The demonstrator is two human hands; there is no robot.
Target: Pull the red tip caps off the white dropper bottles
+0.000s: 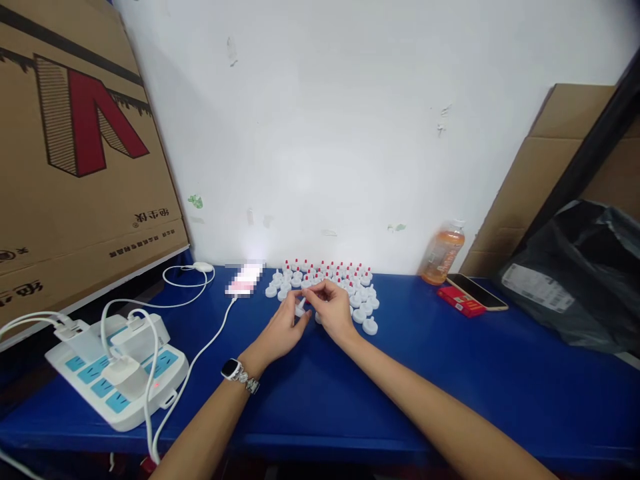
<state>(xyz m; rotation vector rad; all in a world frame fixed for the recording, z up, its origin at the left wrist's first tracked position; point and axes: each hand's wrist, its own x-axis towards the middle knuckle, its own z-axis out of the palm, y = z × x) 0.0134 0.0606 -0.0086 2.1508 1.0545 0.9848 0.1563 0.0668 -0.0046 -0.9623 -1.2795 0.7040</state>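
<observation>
My left hand (pixel 285 327) pinches a white nozzle cap (pixel 301 307), its pointed spout tilted up. Close against it, my right hand (pixel 330 308) has thumb and fingertips pressed together at the spout's tip; whatever they pinch is too small and hidden to name. Behind both hands stand many white nozzle caps with small red tips (pixel 341 265), grouped towards the wall. Plain white nozzle caps (pixel 370 325) without red tips lie around them on the right, and others (pixel 271 291) on the left.
Blue table (pixel 400 387). At left are a power strip (pixel 120 407) with plugs and white cables, a lit, blurred-out phone (pixel 245 279) and a large carton (pixel 90 220). On the right stand a drink bottle (pixel 444 253), a red packet (pixel 461 302), another phone (pixel 480 292) and a dark plastic bag (pixel 590 267).
</observation>
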